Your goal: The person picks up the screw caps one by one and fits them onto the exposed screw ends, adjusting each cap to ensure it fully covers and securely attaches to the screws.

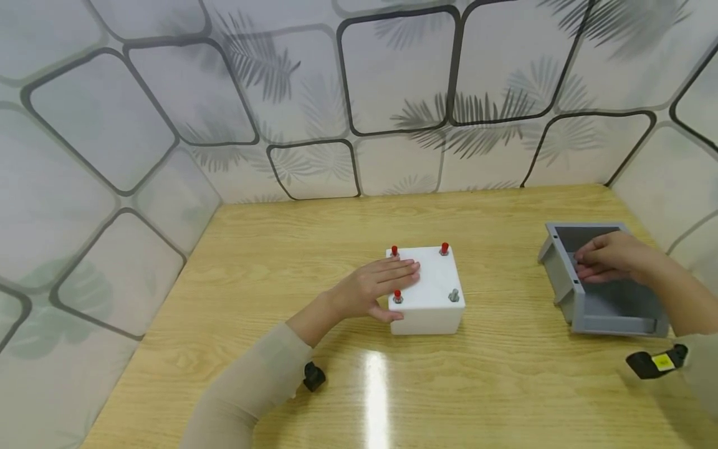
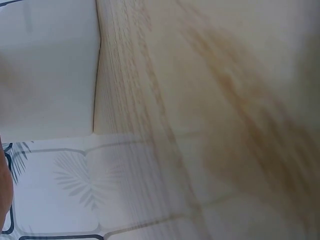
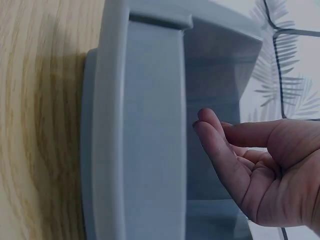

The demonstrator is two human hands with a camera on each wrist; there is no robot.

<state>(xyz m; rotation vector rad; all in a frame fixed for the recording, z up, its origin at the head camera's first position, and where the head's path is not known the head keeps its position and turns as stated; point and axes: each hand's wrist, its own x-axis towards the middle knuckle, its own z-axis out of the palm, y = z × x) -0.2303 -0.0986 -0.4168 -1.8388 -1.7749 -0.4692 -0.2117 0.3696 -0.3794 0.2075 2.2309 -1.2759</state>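
A white box [image 1: 434,274] stands on the table with a metal bolt at each top corner. Red caps cover three of them, including the far right cap [image 1: 445,247]; the near right bolt [image 1: 454,295] shows bare metal. My left hand [image 1: 373,288] rests on the box's left part, fingers straight across the top and thumb against the front. At the right, my right hand [image 1: 614,257] reaches into a grey bin [image 1: 617,325], fingers bent and tips close to the thumb. In the right wrist view, the fingertips [image 3: 207,125] hide whatever may lie between them.
The wooden table [image 1: 269,268] meets a patterned cloth wall [image 1: 303,112] at the back and sides. A black wrist camera [image 1: 314,377] sits under the left sleeve, and another camera [image 1: 653,363] is at the right cuff, near the bin's front.
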